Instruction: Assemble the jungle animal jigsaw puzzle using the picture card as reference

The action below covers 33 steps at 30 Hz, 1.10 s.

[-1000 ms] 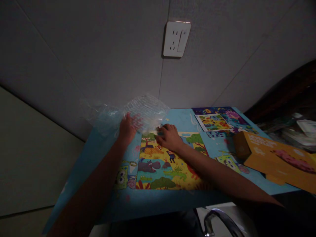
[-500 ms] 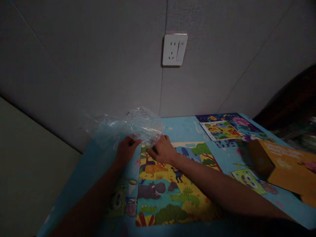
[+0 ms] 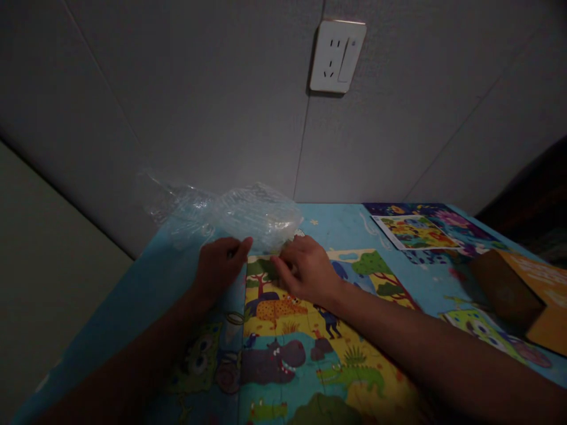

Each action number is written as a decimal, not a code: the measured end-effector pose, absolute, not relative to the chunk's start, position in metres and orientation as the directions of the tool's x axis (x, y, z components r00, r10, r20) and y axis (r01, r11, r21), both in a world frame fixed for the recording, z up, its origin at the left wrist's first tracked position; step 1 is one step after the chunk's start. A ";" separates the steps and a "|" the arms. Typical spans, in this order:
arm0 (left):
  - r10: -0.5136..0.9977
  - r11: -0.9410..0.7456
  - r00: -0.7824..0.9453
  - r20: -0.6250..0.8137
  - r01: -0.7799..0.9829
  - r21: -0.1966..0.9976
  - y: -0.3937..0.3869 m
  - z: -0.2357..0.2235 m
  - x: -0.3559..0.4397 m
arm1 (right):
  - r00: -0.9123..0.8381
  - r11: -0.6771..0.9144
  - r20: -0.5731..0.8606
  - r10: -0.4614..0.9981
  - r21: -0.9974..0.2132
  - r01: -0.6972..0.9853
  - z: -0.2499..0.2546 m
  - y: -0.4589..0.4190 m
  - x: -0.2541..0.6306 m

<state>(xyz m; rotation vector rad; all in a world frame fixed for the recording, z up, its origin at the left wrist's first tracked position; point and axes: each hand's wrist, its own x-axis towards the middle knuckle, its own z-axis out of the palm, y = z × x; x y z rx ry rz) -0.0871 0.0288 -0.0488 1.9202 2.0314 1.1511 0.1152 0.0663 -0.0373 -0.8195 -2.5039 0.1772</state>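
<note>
1. A second ago the left hand (image 3: 219, 265) had its fingers behind the film of the clear plastic bag (image 3: 239, 212); now it sits nearer, at the bag's near edge, with the thumb beside curled fingers.
2. The right hand (image 3: 310, 268) is curled at the bag's near right end, over the far left part of the puzzle (image 3: 274, 313).
3. Whether either hand pinches the film I cannot tell; the light is too dim.
4. The change seems to put both hands to work along one edge of the bag, with the puzzle apparently not being worked on.
5. The puzzle lies flat and joined on the blue table (image 3: 341, 223), near side, between the forearms.
6. Far right lies a picture card (image 3: 416, 231); nearer, at the right, an orange box (image 3: 509, 289).
</note>
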 end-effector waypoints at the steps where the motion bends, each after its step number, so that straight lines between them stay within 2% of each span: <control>1: 0.894 -0.104 -0.194 0.404 0.787 0.608 0.028 -0.049 -0.087 | -0.713 0.832 0.428 0.555 -0.302 0.466 -0.036 0.064 0.116; 4: 0.898 -0.221 -0.092 0.431 0.753 0.620 0.029 -0.055 -0.087 | -0.723 0.827 0.425 0.545 -0.413 0.381 -0.041 0.065 0.114; 6: 0.895 -0.263 -0.030 0.445 0.769 0.582 0.031 -0.061 -0.087 | -0.690 0.781 0.385 0.614 -0.423 0.459 -0.046 0.070 0.112; 11: 0.914 -0.290 0.124 0.387 0.866 0.408 0.030 -0.071 -0.087 | -0.631 0.686 0.269 0.727 -0.248 0.685 -0.050 0.075 0.113; 15: 0.935 -0.274 0.151 0.320 0.880 0.388 0.029 -0.066 -0.085 | -0.637 0.677 0.230 0.735 -0.210 0.706 -0.046 0.070 0.114; 18: 0.955 -0.214 0.089 0.282 0.867 0.450 0.031 -0.061 -0.082 | -0.628 0.668 0.229 0.744 -0.239 0.704 -0.047 0.070 0.113; 20: 0.966 -0.178 0.040 0.257 0.821 0.543 0.031 -0.059 -0.081 | -0.627 0.668 0.229 0.744 -0.264 0.696 -0.050 0.072 0.113; 25: 0.971 -0.208 0.017 0.238 0.547 0.811 0.025 -0.056 -0.077 | -0.660 0.728 0.313 0.683 -0.363 0.581 -0.051 0.073 0.116; 29: 0.947 -0.281 -0.026 0.321 0.424 0.861 0.021 -0.054 -0.076 | -0.739 0.807 0.365 0.567 -0.426 0.409 -0.046 0.067 0.116; 33: 0.941 -0.298 -0.063 0.334 0.321 0.899 0.019 -0.054 -0.077 | -0.747 0.759 0.313 0.587 -0.535 0.372 -0.044 0.063 0.114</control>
